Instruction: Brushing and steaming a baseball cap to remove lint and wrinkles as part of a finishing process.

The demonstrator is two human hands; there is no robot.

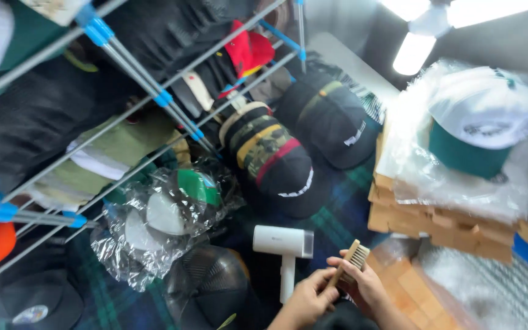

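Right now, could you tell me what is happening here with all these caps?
A person holds a small wooden brush in both hands, the left hand and the right hand gripping it. A white hair dryer lies beside them. Caps hang on a metal rack, and a bagged white-and-green cap sits on stacked cardboard.
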